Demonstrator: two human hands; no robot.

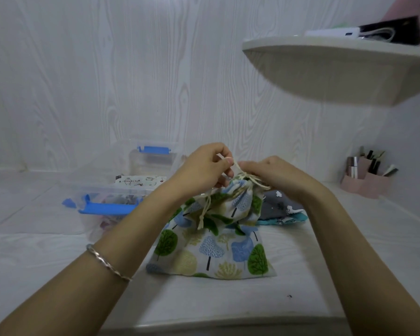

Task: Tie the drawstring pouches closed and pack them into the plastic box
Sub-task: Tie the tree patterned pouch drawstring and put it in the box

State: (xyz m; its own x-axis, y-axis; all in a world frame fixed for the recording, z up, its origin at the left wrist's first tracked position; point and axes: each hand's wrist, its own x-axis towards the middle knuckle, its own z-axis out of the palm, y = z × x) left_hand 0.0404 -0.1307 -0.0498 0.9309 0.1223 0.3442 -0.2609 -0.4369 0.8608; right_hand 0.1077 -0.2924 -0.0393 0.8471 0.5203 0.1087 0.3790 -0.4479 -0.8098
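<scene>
A drawstring pouch (216, 246) printed with green, blue and yellow trees stands on the white table, its top gathered. My left hand (204, 166) pinches a cream drawstring (235, 166) just above the gathered mouth. My right hand (272, 173) grips the string at the mouth from the right side. A second cord end (204, 212) hangs down the pouch's front. The clear plastic box (121, 187) with blue latches sits open to the left, with folded patterned pouches inside. A grey pouch (281, 204) and a teal one (284, 220) lie behind on the right.
A rounded white shelf (337, 69) juts out at upper right, carrying dark and white items. A pink organiser (366, 180) with pens and small bottles stands at the right wall. White wood-grain wall runs behind the table.
</scene>
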